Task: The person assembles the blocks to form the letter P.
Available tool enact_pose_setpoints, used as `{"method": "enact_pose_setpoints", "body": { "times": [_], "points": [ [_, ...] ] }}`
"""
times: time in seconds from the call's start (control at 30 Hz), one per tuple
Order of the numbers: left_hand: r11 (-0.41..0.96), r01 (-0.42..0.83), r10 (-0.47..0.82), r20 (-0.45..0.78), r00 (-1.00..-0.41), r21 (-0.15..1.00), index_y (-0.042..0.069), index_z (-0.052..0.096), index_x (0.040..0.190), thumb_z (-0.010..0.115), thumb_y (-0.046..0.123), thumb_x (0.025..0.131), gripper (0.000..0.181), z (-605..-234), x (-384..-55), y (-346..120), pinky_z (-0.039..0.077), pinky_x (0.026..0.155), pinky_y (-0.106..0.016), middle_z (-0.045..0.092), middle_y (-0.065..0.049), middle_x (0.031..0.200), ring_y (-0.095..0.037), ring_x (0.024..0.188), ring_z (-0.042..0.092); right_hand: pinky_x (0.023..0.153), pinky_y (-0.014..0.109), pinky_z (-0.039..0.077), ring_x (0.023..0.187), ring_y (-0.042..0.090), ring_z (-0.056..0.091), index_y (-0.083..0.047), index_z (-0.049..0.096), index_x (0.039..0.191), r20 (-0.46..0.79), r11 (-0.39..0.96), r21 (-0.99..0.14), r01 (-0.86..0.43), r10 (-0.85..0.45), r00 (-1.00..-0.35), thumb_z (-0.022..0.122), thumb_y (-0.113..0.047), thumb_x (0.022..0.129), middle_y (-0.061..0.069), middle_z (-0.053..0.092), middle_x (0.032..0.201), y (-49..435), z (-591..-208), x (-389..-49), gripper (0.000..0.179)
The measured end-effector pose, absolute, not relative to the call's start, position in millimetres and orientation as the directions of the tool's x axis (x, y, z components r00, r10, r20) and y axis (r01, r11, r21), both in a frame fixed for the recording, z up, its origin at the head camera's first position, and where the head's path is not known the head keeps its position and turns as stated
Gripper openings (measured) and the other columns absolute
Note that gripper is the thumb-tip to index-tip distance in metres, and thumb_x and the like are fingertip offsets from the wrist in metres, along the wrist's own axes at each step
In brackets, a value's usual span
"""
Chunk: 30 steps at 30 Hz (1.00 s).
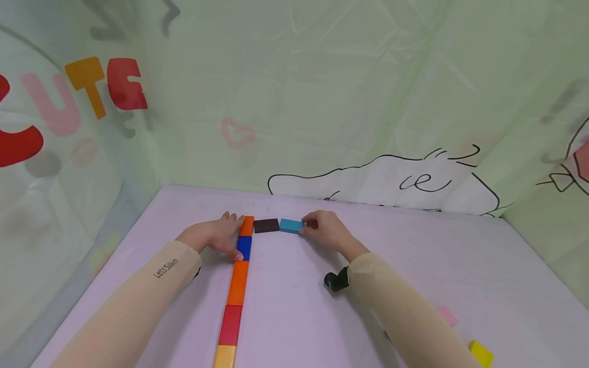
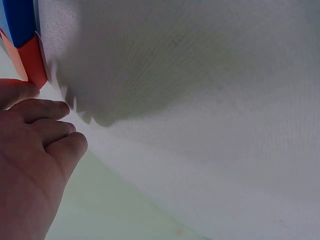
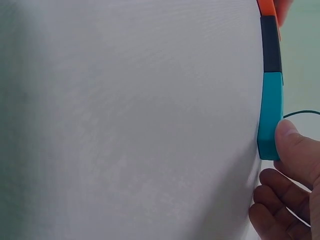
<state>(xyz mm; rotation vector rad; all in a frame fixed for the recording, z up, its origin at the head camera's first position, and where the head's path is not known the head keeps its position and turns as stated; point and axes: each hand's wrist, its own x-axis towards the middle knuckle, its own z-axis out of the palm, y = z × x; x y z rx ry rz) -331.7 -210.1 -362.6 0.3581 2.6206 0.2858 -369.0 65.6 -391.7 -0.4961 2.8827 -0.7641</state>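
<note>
Well, a big light purple table (image 1: 294, 312) lies under the left hand (image 1: 213, 236) and right hand (image 1: 329, 231). A long line of blocks (image 1: 236, 283) runs from the left hand back past the left sleeve (image 1: 126, 306). The left hand is spread wide: its thumb touches the blue block (image 1: 245, 248), and its pointing finger touches the orange block (image 1: 248, 226) at the far end. The right hand is nearly closed, pinching one end of the light blue block (image 1: 291, 226). Between the hands, the dark block (image 1: 266, 225) sits, touching the light blue one. Back from the right hand, beside the right sleeve (image 1: 409, 312), lie a bright yellow block (image 1: 481, 353) and a pink piece (image 1: 447, 315).
</note>
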Motion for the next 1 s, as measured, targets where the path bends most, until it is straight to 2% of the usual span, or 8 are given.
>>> {"method": "enact_pose_setpoints", "body": {
  "times": [0.37, 0.63, 0.83, 1.0],
  "points": [
    [0.943, 0.208, 0.305, -0.425, -0.852, 0.260, -0.003, 0.018, 0.161, 0.080, 0.031, 0.088, 0.102, -361.2, -331.8, -208.7, 0.016, 0.126, -0.063, 0.015, -0.029, 0.168, -0.047, 0.157, 0.008, 0.091, 0.036, 0.054, 0.098, 0.022, 0.058, -0.003, 0.068, 0.130, -0.062, 0.820, -0.509, -0.261, -0.337, -0.939, 0.072, -0.020, 0.097, 0.010, 0.069, 0.109, 78.2, -387.5, -365.3, 0.038],
    [0.936, 0.237, 0.330, -0.422, -0.845, 0.259, -0.005, 0.019, 0.160, 0.078, 0.031, 0.089, 0.100, -362.7, -333.0, -212.2, 0.016, 0.126, -0.064, 0.016, -0.031, 0.167, -0.049, 0.157, 0.009, 0.097, 0.042, 0.056, 0.103, 0.025, 0.062, 0.000, 0.069, 0.127, -0.079, 0.828, -0.479, -0.292, -0.371, -0.925, 0.072, -0.019, 0.095, 0.013, 0.071, 0.118, 111.0, -381.4, -351.2, 0.037],
    [0.934, 0.243, 0.337, -0.416, -0.844, 0.263, -0.006, 0.019, 0.160, 0.078, 0.031, 0.089, 0.099, -363.0, -334.6, -213.7, 0.015, 0.126, -0.064, 0.016, -0.032, 0.167, -0.050, 0.156, 0.009, 0.100, 0.048, 0.055, 0.108, 0.027, 0.065, 0.001, 0.070, 0.125, -0.088, 0.819, -0.468, -0.333, -0.418, -0.904, 0.073, -0.019, 0.094, 0.012, 0.073, 0.119, 156.5, -373.2, -326.0, 0.037],
    [0.934, 0.250, 0.340, -0.414, -0.844, 0.255, -0.006, 0.019, 0.160, 0.079, 0.031, 0.089, 0.100, -363.6, -336.1, -214.7, 0.015, 0.125, -0.065, 0.017, -0.033, 0.166, -0.051, 0.156, 0.009, 0.097, 0.051, 0.057, 0.107, 0.029, 0.067, 0.001, 0.070, 0.125, -0.086, 0.834, -0.449, -0.321, -0.398, -0.913, 0.076, -0.022, 0.093, 0.012, 0.073, 0.116, 197.6, -367.2, -294.6, 0.040]
  ]
}}
